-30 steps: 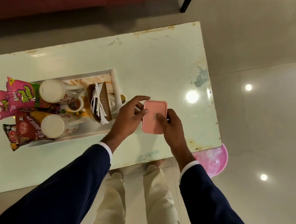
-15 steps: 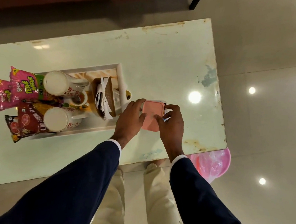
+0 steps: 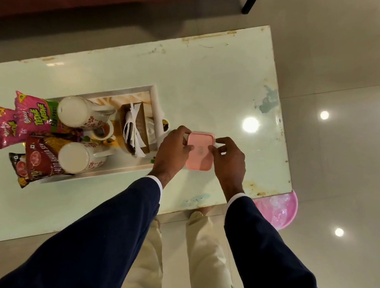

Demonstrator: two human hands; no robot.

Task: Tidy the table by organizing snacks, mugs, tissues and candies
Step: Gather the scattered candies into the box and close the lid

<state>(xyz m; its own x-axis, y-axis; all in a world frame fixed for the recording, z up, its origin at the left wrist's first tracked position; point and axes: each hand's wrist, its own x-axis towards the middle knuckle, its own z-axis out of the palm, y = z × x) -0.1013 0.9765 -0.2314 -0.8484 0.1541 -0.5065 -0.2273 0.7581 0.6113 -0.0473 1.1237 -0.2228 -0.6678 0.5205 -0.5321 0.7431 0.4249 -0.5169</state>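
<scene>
Since the earlier frame both hands had closed in on the pink box (image 3: 199, 151): the right hand (image 3: 228, 160), which had lain with fingers flat across the lid, now gripped the box's right side, and the left hand (image 3: 173, 150) had drawn tight against its left side.

Nearest the viewer, two dark blue sleeves (image 3: 111, 228) extended from the lower edge of the view over the near edge of the counter (image 3: 211, 78). A pink basin (image 3: 279, 208) sat on the floor below the counter's near right corner.

The pink box rested on the counter just right of the tray (image 3: 154, 96), close to the near edge. The left hand's fingers (image 3: 181, 132) curled over the box's far left corner, thumb on the lid. The right hand's fingers were curled on the right edge, thumb also on the lid. Both hands were clamped on the box.

The tray stood to the left, holding two mugs (image 3: 76, 112), a tissue holder (image 3: 136, 128) and snack packets (image 3: 29, 114) that overhung its left end. Bare counter surface lay open to the right of the box up to the right edge, and beyond the tray to the far edge. A dark furniture leg (image 3: 249, 3) stood on the floor past the far edge.
</scene>
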